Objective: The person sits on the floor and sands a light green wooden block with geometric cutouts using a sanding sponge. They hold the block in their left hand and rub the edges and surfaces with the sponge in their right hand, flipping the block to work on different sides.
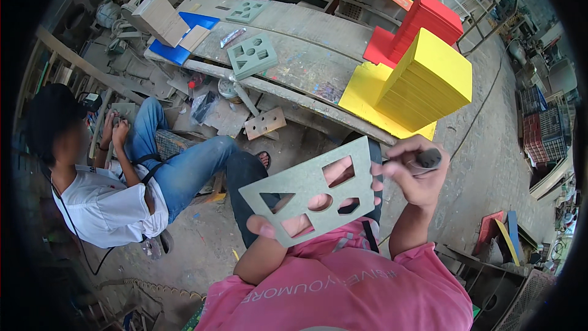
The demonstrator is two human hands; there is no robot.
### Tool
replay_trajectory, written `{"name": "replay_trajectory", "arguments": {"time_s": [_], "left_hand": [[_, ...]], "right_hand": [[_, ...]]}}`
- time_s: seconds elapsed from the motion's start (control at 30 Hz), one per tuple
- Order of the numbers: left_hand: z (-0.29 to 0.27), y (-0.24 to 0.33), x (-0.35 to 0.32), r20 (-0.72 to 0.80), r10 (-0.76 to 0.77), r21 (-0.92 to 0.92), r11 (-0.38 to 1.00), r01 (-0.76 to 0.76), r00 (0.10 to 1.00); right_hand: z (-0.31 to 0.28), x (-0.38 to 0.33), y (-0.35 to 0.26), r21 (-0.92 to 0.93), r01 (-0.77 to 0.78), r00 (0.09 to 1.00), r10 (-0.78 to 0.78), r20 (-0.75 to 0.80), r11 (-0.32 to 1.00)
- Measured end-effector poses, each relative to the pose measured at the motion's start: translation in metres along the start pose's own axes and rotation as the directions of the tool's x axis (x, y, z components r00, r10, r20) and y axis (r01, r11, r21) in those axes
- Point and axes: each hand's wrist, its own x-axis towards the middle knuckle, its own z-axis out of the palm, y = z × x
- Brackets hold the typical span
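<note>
Above our lap, a grey cut-out board [312, 199].
Our left hand [288, 224] grips its lower edge; our right hand [416, 175] clasps a dark tool [427, 158] beside it.

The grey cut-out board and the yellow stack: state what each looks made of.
Grey cut-out board: probably thin wood or fibreboard, matt grey coat; stiff and flat, with cleanly cut shape holes. Yellow stack: likely the same board painted bright yellow, its thin layers showing at the side.
</note>
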Motion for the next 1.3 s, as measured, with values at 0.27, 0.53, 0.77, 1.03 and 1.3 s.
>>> {"name": "replay_trajectory", "arguments": {"time_s": [0.27, 0.53, 0.77, 1.03, 1.3], "left_hand": [[0.007, 0.001, -0.003, -0.13, -0.028, 0.114, 0.993, 0.043, 0.991], [-0.029, 0.01, 0.002, -0.078, 0.078, 0.958, 0.283, 0.053, 0.994], [-0.031, 0.014, -0.005, -0.026, 0.129, 0.996, 0.084, 0.015, 0.991], [-0.018, 0.012, -0.003, -0.096, 0.07, 0.881, 0.47, 0.052, 0.993], [-0.02, 0.016, -0.015, -0.363, -0.276, 0.463, 0.776, 0.429, 0.89]], "right_hand": [[0.018, 0.013, -0.024, -0.319, 0.402, 0.904, -0.427, -0.009, 0.858], [0.047, -0.005, -0.023, 0.353, 0.499, 0.761, -0.595, 0.26, 0.792], [0.044, -0.001, -0.011, 0.38, 0.438, 0.844, -0.518, 0.138, 0.815], [0.026, 0.031, 0.079, -0.135, 0.154, 0.984, -0.14, 0.109, 0.979], [0.03, 0.01, 0.027, 0.269, -0.181, 0.962, 0.114, 0.246, 0.946]]}}
